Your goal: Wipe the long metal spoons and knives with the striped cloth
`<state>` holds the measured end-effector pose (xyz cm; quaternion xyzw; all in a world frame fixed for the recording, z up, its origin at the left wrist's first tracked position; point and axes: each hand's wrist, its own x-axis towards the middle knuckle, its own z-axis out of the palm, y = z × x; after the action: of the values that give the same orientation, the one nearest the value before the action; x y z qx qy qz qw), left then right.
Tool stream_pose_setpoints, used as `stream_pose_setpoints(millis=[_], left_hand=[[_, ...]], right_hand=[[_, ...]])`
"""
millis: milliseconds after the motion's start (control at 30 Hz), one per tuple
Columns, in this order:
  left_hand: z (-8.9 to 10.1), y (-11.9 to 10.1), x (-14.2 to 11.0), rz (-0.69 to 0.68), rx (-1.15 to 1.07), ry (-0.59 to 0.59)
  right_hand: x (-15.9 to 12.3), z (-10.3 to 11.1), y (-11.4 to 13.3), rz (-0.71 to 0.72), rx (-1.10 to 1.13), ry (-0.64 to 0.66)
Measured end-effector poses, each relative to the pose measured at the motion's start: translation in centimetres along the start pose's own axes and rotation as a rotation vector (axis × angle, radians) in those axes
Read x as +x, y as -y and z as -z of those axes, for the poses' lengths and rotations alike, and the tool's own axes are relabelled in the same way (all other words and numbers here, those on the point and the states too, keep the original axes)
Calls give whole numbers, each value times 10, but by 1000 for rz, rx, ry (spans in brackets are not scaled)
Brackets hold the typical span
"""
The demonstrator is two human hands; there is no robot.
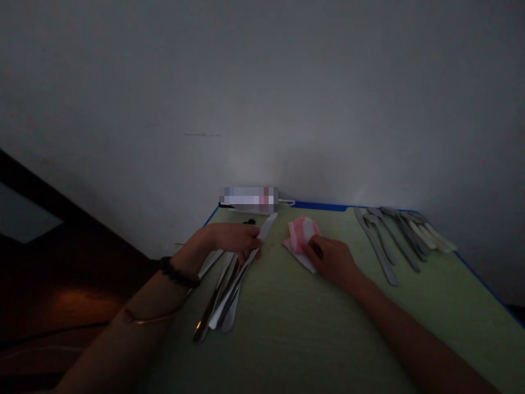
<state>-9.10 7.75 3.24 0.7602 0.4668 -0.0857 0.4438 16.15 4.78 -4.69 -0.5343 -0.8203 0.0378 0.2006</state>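
Note:
My left hand (240, 239) is closed around the middle of a table knife (267, 227), over a pile of cutlery. The knife's blade points toward the wall and its handle toward me. Beneath it lie several more metal pieces (200, 328); their upper ends are largely hidden by my hand. My right hand (330, 257) pinches the edge of a folded pink and white cloth (302, 232), a short way right of the knife's blade. The cloth rests on the green tabletop (287, 323).
At the right, knives, spoons and forks (379, 249) lie fanned out, beside pieces with white handles (437, 238). A blurred-out box (249, 200) stands at the back against the wall (262, 98). Blue edging (320, 206) lines the table.

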Motion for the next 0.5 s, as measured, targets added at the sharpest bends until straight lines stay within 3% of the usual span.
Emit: stream_pose_setpoints(millis=[267, 500], left_hand=[[4, 3, -10, 130, 159, -12], [-1, -6, -11, 82, 259, -54]], right_hand=[[2, 1, -1, -17, 37, 22], [1, 5, 5, -63, -3, 49]])
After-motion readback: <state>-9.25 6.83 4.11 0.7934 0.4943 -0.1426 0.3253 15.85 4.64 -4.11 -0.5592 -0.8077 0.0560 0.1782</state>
